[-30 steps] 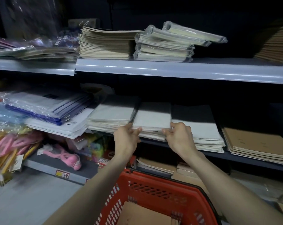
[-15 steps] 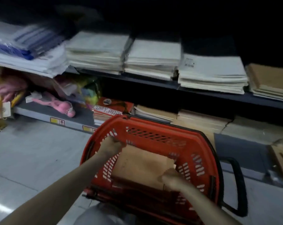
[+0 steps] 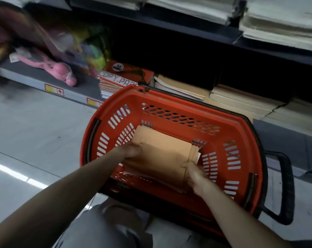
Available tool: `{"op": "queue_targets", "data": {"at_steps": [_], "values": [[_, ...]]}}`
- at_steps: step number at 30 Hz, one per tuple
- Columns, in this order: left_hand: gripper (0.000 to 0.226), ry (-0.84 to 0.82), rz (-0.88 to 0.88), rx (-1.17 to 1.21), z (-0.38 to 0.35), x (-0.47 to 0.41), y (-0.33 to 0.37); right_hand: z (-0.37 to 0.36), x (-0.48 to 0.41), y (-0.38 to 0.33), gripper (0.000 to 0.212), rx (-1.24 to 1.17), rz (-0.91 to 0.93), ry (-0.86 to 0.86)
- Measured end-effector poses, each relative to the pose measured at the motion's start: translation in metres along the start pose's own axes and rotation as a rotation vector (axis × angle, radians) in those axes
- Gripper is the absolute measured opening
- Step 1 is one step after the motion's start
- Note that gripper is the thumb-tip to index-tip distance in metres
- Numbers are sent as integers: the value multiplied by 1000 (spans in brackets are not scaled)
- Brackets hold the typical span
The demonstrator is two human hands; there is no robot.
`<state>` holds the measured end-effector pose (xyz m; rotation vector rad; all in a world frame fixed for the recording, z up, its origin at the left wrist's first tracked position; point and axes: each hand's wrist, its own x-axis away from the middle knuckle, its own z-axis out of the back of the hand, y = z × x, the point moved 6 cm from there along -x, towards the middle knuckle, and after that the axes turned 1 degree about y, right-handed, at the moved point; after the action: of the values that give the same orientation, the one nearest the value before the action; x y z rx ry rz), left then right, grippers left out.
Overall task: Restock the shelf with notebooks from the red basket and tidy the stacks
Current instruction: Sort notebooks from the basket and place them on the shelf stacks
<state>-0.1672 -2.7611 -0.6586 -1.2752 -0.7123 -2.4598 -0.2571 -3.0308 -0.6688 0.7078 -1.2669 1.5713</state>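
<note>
The red basket [image 3: 241,133] stands on the floor in front of the shelves. Inside it lies a stack of brown notebooks [image 3: 162,151]. My left hand [image 3: 131,151] grips the stack's left edge, fingers curled under it. My right hand [image 3: 194,173] grips the stack's right front corner, thumb on top. Pale notebook stacks [image 3: 280,24] sit on the shelf [image 3: 187,31] above, at the top of the view.
The bottom shelf holds a red copy-paper pack [image 3: 126,76], brown and cream notebook stacks [image 3: 228,97] and a pink toy [image 3: 62,72] to the left. The basket's black handle [image 3: 286,190] sticks out to the right. Grey floor lies on the left; my knee is below.
Both hands left the shelf stack and dropped into the basket. The left hand moved from the basket's rim onto the brown notebooks, and both hands now grip them.
</note>
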Motion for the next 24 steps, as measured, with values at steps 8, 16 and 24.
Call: {"op": "queue_targets", "data": {"at_steps": [8,16,24], "values": [[37,95,-22,70,2,-5,-10,-8,7,2,8,-34,-33,-131],[34,107,-78,324,-1,1,-10,-8,4,7,50,-56,82,28],[40,57,-110,412,1,24,5,10,18,-4,37,-269,29,-24]]}}
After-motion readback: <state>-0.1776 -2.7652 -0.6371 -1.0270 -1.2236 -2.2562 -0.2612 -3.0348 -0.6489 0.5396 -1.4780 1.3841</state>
